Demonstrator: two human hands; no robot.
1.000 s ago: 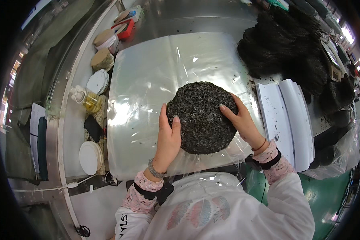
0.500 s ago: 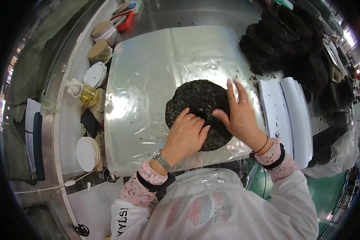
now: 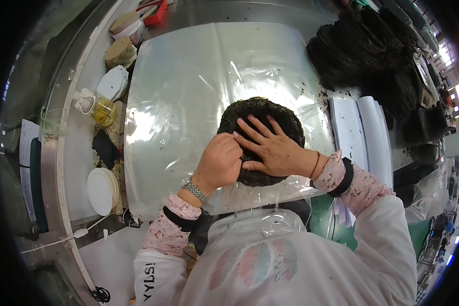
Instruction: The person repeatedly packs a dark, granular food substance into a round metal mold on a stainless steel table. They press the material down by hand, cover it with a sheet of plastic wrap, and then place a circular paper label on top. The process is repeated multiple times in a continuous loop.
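A round, blackish cake of what looks like dried seaweed (image 3: pixel 285 113) lies on a stack of clear plastic sheets (image 3: pixel 178 81). My right hand (image 3: pixel 275 150) rests flat on top of the cake, fingers spread. At the cake's left edge, my left hand (image 3: pixel 219 158) has its fingers curled in a pinch on the rim. Its fingertips are partly hidden, close beside the right hand's fingers. Dark crumbs are scattered over the plastic.
Dark seaweed cakes (image 3: pixel 357 46) are heaped at the far right. Nearer on that side lie white paper sheets (image 3: pixel 349 127). Along the left edge stand a bottle of yellow liquid (image 3: pixel 104 111), round white discs (image 3: pixel 102 191), a black cloth-like piece (image 3: pixel 105 148) and a red box (image 3: pixel 155 13).
My right hand has come down from the cake's right edge and now lies flat on it. My left hand has shifted left to the rim, its fingers curling tighter.
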